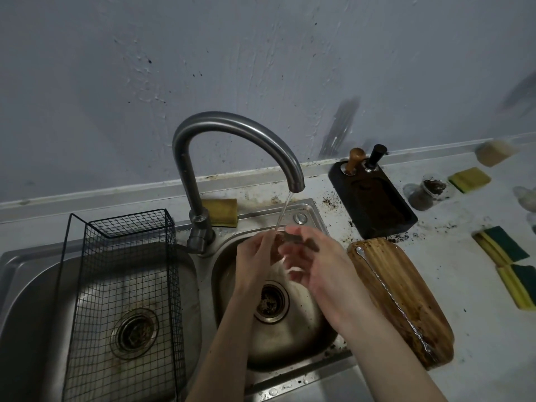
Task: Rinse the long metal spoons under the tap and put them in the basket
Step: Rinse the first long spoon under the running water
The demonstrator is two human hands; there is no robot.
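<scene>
Your left hand [256, 253] and right hand [322, 271] meet under the running tap [232, 146] over the right sink [290, 343], fingers curled around something blurred I cannot identify, while one long spoon [394, 300] lies on the wooden board [412, 285] and the wire basket [121, 285] sits in the left basin.

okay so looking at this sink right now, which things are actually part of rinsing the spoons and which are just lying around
Part of the job:
tap, running
long spoon on the wooden board
wire basket in the left basin
right basin
left hand and right hand under the stream; what they hold is blurred

Just lying about:
sponges
black tamper tray
plastic cup of grounds
</scene>
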